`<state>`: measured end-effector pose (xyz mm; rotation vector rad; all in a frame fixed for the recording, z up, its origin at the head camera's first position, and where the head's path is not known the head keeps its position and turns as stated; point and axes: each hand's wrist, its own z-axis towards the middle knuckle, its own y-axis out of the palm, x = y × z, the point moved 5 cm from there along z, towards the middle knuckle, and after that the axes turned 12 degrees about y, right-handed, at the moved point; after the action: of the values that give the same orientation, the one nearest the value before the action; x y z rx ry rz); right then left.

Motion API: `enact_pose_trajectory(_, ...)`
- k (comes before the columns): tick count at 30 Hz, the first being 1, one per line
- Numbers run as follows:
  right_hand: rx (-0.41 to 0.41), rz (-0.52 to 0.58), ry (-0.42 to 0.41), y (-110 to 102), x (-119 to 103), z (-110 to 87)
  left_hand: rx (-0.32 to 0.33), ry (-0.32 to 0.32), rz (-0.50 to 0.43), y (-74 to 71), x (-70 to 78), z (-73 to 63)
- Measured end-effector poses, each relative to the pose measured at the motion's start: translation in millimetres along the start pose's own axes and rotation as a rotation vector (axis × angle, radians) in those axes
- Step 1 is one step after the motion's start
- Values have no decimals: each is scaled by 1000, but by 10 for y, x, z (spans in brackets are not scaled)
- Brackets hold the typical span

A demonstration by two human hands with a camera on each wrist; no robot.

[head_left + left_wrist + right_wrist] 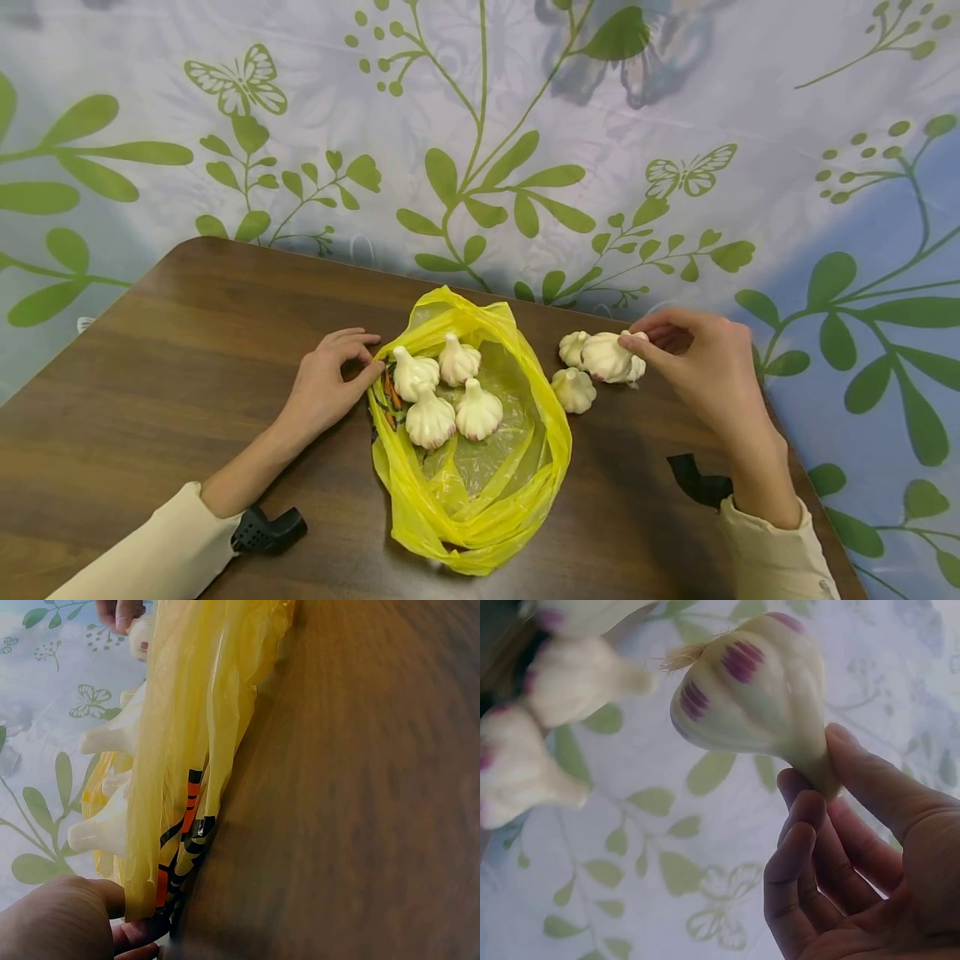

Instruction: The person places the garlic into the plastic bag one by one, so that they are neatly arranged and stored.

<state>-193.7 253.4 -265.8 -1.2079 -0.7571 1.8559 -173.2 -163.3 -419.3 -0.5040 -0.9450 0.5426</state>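
A yellow plastic bag (pixel 553 425) lies spread on the table with its mouth facing up. Several white garlic bulbs (pixel 431 418) sit inside it, toward its far left. At the bag's left rim, my left hand (pixel 326 377) pinches the plastic between thumb and fingers; the left wrist view shows the thumb on the edge (pixel 142 900). Off to the right, my right hand (pixel 708 367) holds a garlic bulb (pixel 757 690) by its stem. Purple streaks and a tuft of roots show on that bulb. Other loose bulbs (pixel 573 390) lie beside and below it, right of the bag.
The brown wooden table (pixel 247 333) extends left of the bag and in front of it. Behind it hangs a pale cloth (pixel 315 83) with green leaves and butterflies, close to the table's back edge. Black wrist mounts (pixel 270 531) stick out from both sleeves.
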Motion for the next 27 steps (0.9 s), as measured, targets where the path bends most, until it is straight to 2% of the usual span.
enact_pose_trajectory(8, -38, 91, -93, 174, -418, 40, 4, 3, 1, -8, -13, -8)
enact_pose_trajectory(17, -175, 169, -140, 537, -902, 91, 6, 0, -2, -5, -10, -4)
enact_pose_trajectory(21, -195, 179, -142, 627, -990, 92, 5, 0, 0, -3, -8, -2)
enact_pose_trajectory(27, -219, 156, -129, 724, -990, 96, 0, -4, 0, 0, -2, -1)
